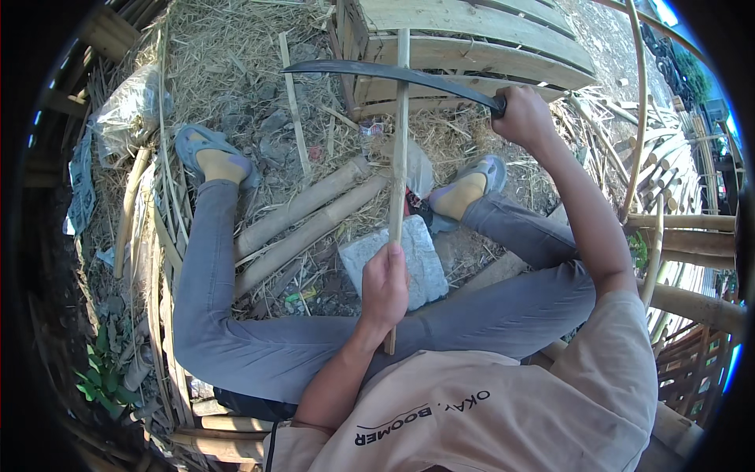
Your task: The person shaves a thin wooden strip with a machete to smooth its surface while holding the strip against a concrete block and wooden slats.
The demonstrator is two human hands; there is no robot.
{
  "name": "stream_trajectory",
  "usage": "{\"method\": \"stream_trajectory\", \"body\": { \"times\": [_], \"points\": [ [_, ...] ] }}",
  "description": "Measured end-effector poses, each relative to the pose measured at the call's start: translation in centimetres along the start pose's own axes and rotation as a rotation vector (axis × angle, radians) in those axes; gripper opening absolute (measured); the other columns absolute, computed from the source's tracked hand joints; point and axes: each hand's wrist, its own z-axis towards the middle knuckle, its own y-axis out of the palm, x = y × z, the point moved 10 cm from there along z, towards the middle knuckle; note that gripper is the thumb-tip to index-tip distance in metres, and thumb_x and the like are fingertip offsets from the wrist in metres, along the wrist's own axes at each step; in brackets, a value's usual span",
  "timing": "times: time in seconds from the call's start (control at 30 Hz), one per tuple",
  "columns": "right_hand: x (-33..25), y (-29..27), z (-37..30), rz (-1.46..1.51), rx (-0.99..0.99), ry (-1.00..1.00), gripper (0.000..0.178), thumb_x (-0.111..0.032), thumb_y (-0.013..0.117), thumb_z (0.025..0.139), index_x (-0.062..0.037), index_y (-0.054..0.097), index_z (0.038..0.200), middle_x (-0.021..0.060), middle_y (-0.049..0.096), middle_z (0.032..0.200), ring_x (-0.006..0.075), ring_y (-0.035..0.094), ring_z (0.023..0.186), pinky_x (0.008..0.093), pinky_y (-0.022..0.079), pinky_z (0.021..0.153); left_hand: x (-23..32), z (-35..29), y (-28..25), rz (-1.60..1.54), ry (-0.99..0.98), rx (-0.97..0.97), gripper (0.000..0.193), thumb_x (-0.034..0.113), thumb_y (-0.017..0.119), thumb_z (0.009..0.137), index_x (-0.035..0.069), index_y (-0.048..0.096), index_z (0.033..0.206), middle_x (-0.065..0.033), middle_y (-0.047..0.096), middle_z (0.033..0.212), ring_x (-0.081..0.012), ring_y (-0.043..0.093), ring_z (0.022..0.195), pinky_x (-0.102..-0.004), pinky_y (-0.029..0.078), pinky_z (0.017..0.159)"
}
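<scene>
Gripping: L hand (385,289) w/ wood strip (399,157), R hand (525,118) w/ curved knife (354,69) (fingers (515,96) curled)

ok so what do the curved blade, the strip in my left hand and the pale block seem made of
Curved blade: likely steel, dark and smooth, judging by its thin, even arc.
Strip: bamboo or wood, apparently uncoated, from its dull pale tan.
Pale block: perhaps stone or concrete, matte, its face rough and mottled.
</scene>
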Motion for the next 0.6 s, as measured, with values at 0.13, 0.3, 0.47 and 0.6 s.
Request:
{"method": "stream_trajectory", "body": {
  "times": [0.13,0.3,0.47,0.6],
  "points": [
    [-0.8,-0.9,-1.0,0.03,0.084,-0.043,0.022,-0.016,0.069,0.066,-0.0045,0.07,0.085,0.0214,0.066,0.076,0.04,0.067,0.079,0.0495,0.055,0.074,-0.8,-0.4,0.0,-0.045,-0.028,-0.015,0.046,0.04,0.035,0.11,0.011,0.037,0.073,0.0048,0.033,0.054,-0.0039,0.028,0.039,-0.0229,0.022,0.035],
    [0.1,-0.8,-0.4,-0.034,0.026,0.031,0.025,-0.018,0.071,0.068,-0.0062,0.073,0.09,0.0203,0.068,0.082,0.0389,0.068,0.081,0.0479,0.056,0.077,-0.4,-0.7,0.2,-0.036,-0.009,-0.037,0.046,0.04,0.035,0.109,0.012,0.037,0.073,0.0046,0.032,0.054,-0.0041,0.029,0.039,-0.0229,0.022,0.035],
    [-0.4,-1.8,-1.5,-0.034,0.039,-0.024,0.022,-0.018,0.071,0.067,-0.0061,0.071,0.086,0.0194,0.068,0.079,0.0379,0.068,0.078,0.0477,0.055,0.076,-1.2,-1.0,0.3,0.004,0.02,-0.005,0.044,0.039,0.037,0.109,0.012,0.037,0.074,0.0052,0.033,0.055,-0.0039,0.03,0.041,-0.0225,0.024,0.036],
    [-2.4,-2.7,-2.4,-0.102,-0.005,-0.099,0.024,-0.018,0.073,0.066,-0.0057,0.071,0.086,0.0188,0.069,0.078,0.0367,0.068,0.076,0.0469,0.055,0.074,-1.0,-1.6,0.3,0.034,0.046,-0.005,0.044,0.039,0.038,0.109,0.012,0.037,0.074,0.0056,0.032,0.055,-0.0034,0.032,0.042,-0.0221,0.025,0.037]
  ]
}}
